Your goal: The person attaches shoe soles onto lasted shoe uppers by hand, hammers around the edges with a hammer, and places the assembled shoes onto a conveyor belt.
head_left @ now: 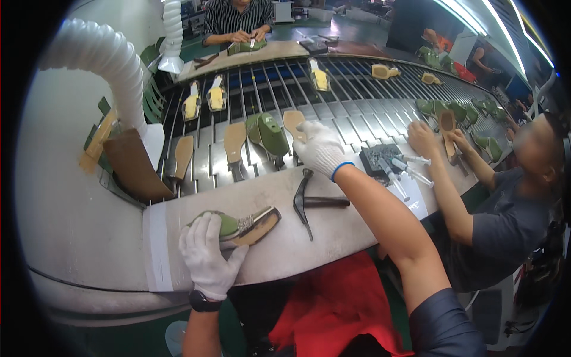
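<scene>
My left hand [208,253], in a white knit glove, grips a green shoe [229,223] lying on its side on the near ledge. The shoe has a braided band and its dark-edged sole faces right. Over the conveyor, my right hand [321,149], also gloved, closes on the side of a tan shoe sole [293,121]; the glove hides some of its fingertips. Left of that sole stands a green shoe upper [266,132] on its last. A black hammer [302,203] rests on the ledge between my hands.
More tan soles [234,140] and yellow-topped pieces [217,97] lie on the roller conveyor [345,110]. Glue syringes [401,172] sit by a dark block [377,157] on my right. A co-worker [505,196] handles a sole there. A white hose [113,65] hangs at left.
</scene>
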A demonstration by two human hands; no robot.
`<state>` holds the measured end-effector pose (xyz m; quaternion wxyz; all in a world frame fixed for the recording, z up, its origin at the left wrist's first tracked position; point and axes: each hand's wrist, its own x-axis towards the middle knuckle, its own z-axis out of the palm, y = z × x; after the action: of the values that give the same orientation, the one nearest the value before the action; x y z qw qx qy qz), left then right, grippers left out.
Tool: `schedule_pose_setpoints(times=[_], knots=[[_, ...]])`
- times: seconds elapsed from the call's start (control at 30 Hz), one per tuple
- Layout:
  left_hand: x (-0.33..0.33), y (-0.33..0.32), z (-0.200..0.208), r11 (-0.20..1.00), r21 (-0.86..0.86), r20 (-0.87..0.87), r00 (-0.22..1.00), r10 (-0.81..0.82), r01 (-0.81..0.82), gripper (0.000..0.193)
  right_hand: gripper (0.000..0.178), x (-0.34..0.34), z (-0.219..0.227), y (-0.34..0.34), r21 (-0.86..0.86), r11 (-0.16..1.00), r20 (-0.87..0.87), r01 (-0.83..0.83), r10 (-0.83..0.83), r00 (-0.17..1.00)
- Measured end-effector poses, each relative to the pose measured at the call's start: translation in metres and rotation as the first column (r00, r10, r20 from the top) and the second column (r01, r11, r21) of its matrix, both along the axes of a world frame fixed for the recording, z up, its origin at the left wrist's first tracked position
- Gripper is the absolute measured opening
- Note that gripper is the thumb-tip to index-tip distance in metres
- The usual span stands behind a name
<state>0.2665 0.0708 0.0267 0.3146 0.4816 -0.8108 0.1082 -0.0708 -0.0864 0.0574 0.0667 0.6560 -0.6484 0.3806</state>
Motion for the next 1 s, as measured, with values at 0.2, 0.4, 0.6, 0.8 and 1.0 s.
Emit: schedule_pose_setpoints(times=[0.2, 0.4, 0.6, 0.8, 1.0], knots=[[0.000, 0.002, 0.000, 1.000, 0.020, 0.001, 1.000, 0.000, 0.000, 0.088, 0.043, -0.012, -0.014, -0.042, 0.707, 0.684, -0.186, 0.181, -0.067, 0.980], [-0.003, -0.003, -0.002, 1.000, 0.010, 0.029, 1.000, -0.006, 0.006, 0.090, 0.077, -0.001, 0.002, 0.012, 0.047, 0.986, 0.997, -0.160, -0.037, 0.063], [-0.004, -0.003, -0.006, 1.000, -0.021, 0.043, 0.999, 0.021, -0.020, 0.089, 0.067, 0.095, -0.021, 0.141, -0.377, 0.849, 0.892, -0.370, 0.226, -0.391], [-0.003, 0.002, -0.010, 0.999, -0.023, -0.017, 1.000, 0.022, -0.022, 0.088, 0.067, 0.096, -0.079, 0.149, -0.214, 0.873, 0.977, -0.438, 0.182, -0.115], [0.004, 0.006, -0.011, 0.997, -0.050, -0.015, 0.998, 0.057, -0.057, 0.086, 0.072, 0.057, -0.065, 0.158, 0.186, 0.823, 0.759, -0.537, 0.227, 0.611]])
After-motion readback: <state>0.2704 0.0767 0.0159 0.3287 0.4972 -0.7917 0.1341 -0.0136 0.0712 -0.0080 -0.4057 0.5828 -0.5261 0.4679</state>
